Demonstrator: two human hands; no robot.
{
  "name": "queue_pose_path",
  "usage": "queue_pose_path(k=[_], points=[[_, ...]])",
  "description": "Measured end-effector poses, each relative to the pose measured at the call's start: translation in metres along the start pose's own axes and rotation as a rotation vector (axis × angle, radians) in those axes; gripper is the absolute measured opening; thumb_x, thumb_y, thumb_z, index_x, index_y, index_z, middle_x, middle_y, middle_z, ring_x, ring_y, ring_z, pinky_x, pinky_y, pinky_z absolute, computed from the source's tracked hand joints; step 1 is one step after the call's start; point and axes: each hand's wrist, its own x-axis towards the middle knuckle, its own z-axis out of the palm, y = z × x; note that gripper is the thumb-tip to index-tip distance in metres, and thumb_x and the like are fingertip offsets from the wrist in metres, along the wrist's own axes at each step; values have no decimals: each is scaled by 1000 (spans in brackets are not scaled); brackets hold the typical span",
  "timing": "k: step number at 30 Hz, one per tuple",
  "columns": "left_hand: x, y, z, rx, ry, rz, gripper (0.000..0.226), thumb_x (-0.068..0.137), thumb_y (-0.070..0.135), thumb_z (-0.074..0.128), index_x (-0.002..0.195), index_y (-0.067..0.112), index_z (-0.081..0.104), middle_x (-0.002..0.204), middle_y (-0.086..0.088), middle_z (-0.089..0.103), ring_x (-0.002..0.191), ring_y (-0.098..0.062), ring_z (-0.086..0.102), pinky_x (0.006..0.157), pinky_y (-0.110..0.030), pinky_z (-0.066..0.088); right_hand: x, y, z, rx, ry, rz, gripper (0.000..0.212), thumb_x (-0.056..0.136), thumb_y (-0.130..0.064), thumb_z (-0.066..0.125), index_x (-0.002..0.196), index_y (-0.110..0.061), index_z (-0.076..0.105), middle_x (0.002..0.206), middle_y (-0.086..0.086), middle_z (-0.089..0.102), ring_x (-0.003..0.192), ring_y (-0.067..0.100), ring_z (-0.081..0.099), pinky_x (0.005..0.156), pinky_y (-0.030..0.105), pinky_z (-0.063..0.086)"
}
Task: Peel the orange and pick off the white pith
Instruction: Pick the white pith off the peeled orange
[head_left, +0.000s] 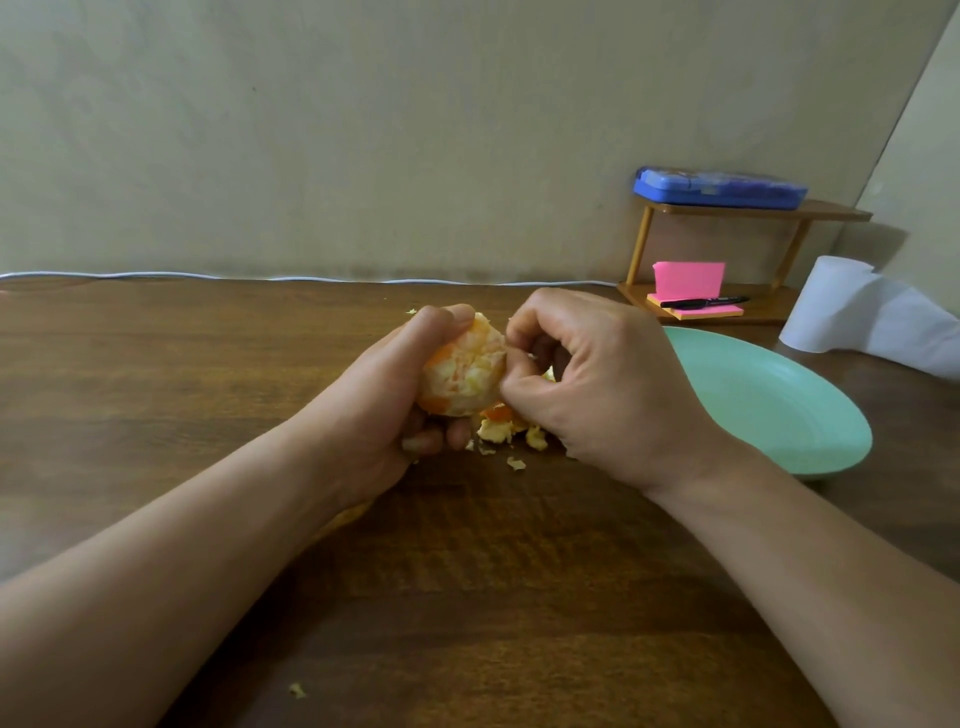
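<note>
Over the middle of the wooden table (467, 597), both forearms reach in from the near edge and meet, the left angled up from the lower left and the right from the lower right. The left hand (384, 400) is turned palm-inward, fingers curled under the orange (462, 371), thumb over its top — a full grip, with the fruit held just above the tabletop. The orange is mostly bare: patchy white pith over pale flesh, with bits of rind at its lower and left edges. The right hand (597, 384) comes in knuckles-up, fingers tightly curled — thumb and forefinger pinch at the fruit's right side. What sits between those fingertips is too small to tell. Under the hands lies a little heap of peel scraps (498, 430), with a few crumbs beside it. Just right of the right hand sits a green plate (779, 405). Further back on the right are a white paper roll (826, 306) and a small wooden shelf (831, 212), with a blue case (719, 187) on top and pink sticky notes (688, 280) and a black pen (704, 301) below.
</note>
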Motion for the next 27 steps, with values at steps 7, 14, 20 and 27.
queue_pose_path(k=[7,14,20,27], points=[[-5,3,4,-64,-23,8,48,94,50,55,108,5,57,59,-10,57,36,-15,47,52,-33,10,-3,5,-3,164,-18,157,8,92,-14,75,87,-19,72,74,-6,67,69,17,64,59,39,54],[-3,4,-2,-185,-25,16,51,80,52,64,104,7,65,81,-13,65,53,-23,52,30,-19,27,-4,5,-3,224,-54,209,9,101,-20,68,94,-22,72,79,-9,70,75,17,67,62,35,57],[-5,6,-2,-238,-58,23,47,84,50,61,101,6,67,84,-15,67,53,-23,50,29,-19,29,-4,7,-3,234,-70,242,6,98,-21,69,93,-22,73,79,-8,70,77,16,67,62,33,58],[-4,7,-7,-304,-107,41,41,87,47,57,80,14,81,96,-17,68,53,-23,50,31,-18,26,-4,12,-1,182,-92,271,6,100,-23,70,94,-25,72,80,-11,70,77,12,68,62,30,58]])
